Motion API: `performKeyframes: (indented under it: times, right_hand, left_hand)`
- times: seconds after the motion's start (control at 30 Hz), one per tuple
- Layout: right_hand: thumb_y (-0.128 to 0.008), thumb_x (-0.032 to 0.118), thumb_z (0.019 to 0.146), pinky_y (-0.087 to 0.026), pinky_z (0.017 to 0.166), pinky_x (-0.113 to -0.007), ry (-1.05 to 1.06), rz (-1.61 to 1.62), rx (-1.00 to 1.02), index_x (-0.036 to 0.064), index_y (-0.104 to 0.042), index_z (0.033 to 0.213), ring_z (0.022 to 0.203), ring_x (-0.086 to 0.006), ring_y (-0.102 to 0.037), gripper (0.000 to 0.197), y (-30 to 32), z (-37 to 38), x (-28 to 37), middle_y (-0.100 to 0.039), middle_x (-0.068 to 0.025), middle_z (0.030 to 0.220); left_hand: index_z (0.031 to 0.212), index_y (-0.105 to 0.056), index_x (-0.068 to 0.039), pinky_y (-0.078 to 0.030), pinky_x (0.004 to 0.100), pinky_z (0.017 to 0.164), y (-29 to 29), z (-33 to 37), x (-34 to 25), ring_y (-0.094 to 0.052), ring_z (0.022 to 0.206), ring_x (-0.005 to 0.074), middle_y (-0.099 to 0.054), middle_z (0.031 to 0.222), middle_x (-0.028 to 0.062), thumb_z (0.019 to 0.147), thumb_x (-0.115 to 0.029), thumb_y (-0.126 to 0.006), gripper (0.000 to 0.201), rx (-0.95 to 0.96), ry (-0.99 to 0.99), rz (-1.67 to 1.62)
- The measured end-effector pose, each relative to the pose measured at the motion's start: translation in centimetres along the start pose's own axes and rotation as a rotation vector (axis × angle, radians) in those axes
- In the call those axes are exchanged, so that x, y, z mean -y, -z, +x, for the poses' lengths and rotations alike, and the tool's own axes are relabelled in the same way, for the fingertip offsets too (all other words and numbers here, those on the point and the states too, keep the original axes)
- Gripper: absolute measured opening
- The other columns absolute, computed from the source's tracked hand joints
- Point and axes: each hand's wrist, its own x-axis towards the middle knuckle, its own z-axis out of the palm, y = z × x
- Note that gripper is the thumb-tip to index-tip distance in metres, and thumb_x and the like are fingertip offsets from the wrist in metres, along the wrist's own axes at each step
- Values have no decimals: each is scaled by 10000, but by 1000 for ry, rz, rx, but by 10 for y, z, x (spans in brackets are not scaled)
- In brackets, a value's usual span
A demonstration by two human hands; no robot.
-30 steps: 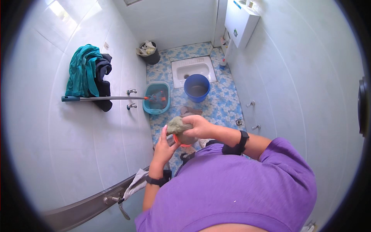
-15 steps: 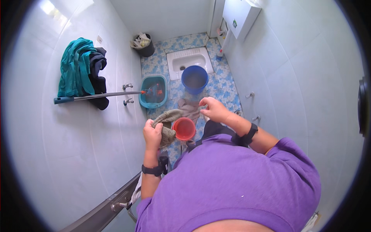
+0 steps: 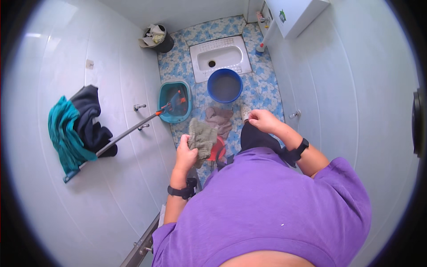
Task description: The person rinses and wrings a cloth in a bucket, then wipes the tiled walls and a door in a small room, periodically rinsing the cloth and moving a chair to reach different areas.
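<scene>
A grey-green knitted cloth (image 3: 203, 138) hangs from my left hand (image 3: 186, 153), whose fingers are closed on its left edge. Below the cloth, partly covered by it, stands a red bucket (image 3: 219, 149). My right hand (image 3: 263, 121) is above my dark-clothed knee, apart from the cloth; its thumb and fingers are pinched together, and I cannot make out anything between them. A greyish-pink cloth (image 3: 220, 119) lies crumpled on the floor just beyond the red bucket. Farther ahead, a round blue bucket (image 3: 225, 99) holds murky water.
A teal tub (image 3: 187, 100) with a mop head stands left; the mop handle (image 3: 129, 134) leans on the wall near hanging teal and dark clothes (image 3: 66, 129). Beyond are a squat toilet (image 3: 242, 60) and a black bin (image 3: 166, 43). A white cabinet (image 3: 302, 15) hangs right.
The knitted cloth, bunched before, now hangs spread out from my left hand and covers part of the red bucket. My right hand has moved right, away from the cloth. The view has shifted.
</scene>
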Motion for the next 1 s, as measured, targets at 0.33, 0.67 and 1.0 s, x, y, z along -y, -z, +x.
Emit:
performKeyframes:
  times: [0.33, 0.67, 1.0]
  right_hand:
    - [-553, 151, 759, -446, 620, -319, -292, 137, -154, 17, -589, 814, 657, -212, -561, 149, 75, 56, -85, -590, -114, 707]
    - [-555, 119, 792, -427, 583, -269, -405, 258, -129, 21, -583, 819, 618, -122, -517, 105, 49, 106, -151, -574, -47, 677]
    - [-516, 54, 837, -424, 653, -214, -677, 511, -155, 5, -554, 883, 698, -74, -518, 77, -19, 174, -265, -560, -9, 744]
  left_hand:
    - [975, -529, -1, -436, 354, 785, -85, 179, -42, -574, 875, 309, -600, 894, 176, 664, -68, -555, 319, 41, 39, 21]
    - [928, -588, -5, -460, 286, 565, -200, 349, 115, -567, 622, 163, -599, 720, 67, 740, -62, -581, 197, 112, 159, 11]
    - [975, -618, -31, -468, 298, 603, -357, 476, 255, -593, 700, 184, -634, 824, 97, 757, -68, -576, 225, 339, 342, 19]
